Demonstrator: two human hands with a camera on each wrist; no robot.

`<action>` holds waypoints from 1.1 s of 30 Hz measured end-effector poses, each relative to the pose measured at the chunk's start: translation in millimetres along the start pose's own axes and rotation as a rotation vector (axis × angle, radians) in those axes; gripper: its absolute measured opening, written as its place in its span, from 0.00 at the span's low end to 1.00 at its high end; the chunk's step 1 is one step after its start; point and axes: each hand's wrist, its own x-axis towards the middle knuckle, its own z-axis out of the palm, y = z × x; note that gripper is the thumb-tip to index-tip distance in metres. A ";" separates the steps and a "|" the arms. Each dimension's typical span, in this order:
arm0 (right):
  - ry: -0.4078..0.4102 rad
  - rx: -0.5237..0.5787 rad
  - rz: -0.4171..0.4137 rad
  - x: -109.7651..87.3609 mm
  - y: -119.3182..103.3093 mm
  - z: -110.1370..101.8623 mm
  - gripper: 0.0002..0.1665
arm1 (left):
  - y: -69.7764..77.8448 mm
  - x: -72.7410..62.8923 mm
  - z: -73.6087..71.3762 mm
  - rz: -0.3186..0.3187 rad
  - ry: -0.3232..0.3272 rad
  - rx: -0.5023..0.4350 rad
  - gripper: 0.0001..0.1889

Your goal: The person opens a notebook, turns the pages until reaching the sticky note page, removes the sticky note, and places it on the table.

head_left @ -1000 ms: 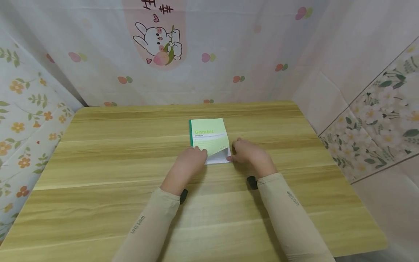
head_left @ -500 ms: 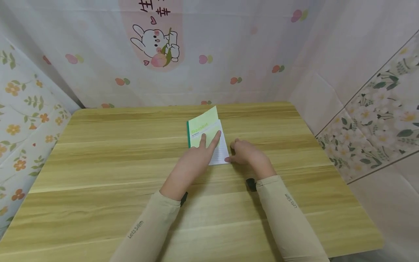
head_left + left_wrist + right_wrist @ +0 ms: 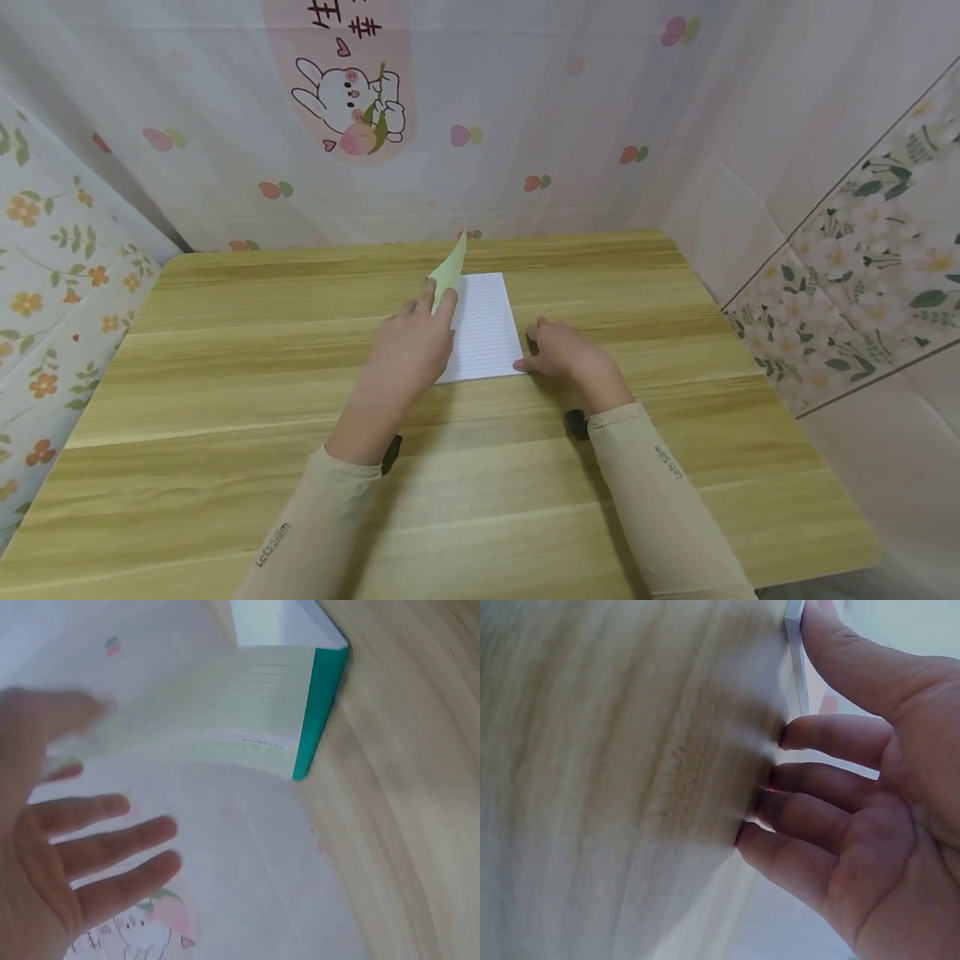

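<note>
A notebook lies on the table with its lined white page (image 3: 486,329) exposed. Its pale green cover (image 3: 450,271) stands raised on the left side, bending away from the page. My left hand (image 3: 408,350) pinches the cover's free edge between thumb and index finger, blurred by motion; the other fingers extend loosely in the left wrist view. There the green spine strip (image 3: 319,712) shows. My right hand (image 3: 566,354) rests at the notebook's lower right corner. Its thumb touches the notebook edge (image 3: 796,634), and its fingertips (image 3: 750,832) rest on the tabletop.
The wooden table (image 3: 225,375) extends widely around the notebook. Behind it hangs a white curtain (image 3: 510,108) with fruit and rabbit prints. Flowered cloth (image 3: 67,308) hangs at the left, and a flower-patterned wall (image 3: 885,250) stands at the right.
My left hand has lifted the notebook's cover from the lower right corner and swung it leftward, uncovering the lined page. The right hand stays at the corner.
</note>
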 end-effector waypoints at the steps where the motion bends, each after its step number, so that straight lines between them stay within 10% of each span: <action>1: -0.002 0.006 0.000 -0.2 0.2 0.2 0.48 | -2.7 -2.9 -1.5 -0.003 0.037 0.019 0.27; 5: -0.004 0.024 0.000 -1.4 -0.5 0.6 0.48 | -13.4 -15.3 -7.6 -0.025 0.042 0.085 0.30; 14: -0.003 0.014 0.007 -0.3 -3.7 0.0 0.46 | -28.6 -28.9 7.3 -0.022 -0.177 0.201 0.18; 25: 0.020 0.012 -0.008 0.7 -3.9 1.4 0.45 | -36.3 -13.4 37.6 -0.127 -0.556 -0.142 0.28; 33: 0.001 0.003 -0.014 2.2 -4.0 0.0 0.47 | -34.9 -6.5 37.3 -0.125 -0.600 -0.189 0.29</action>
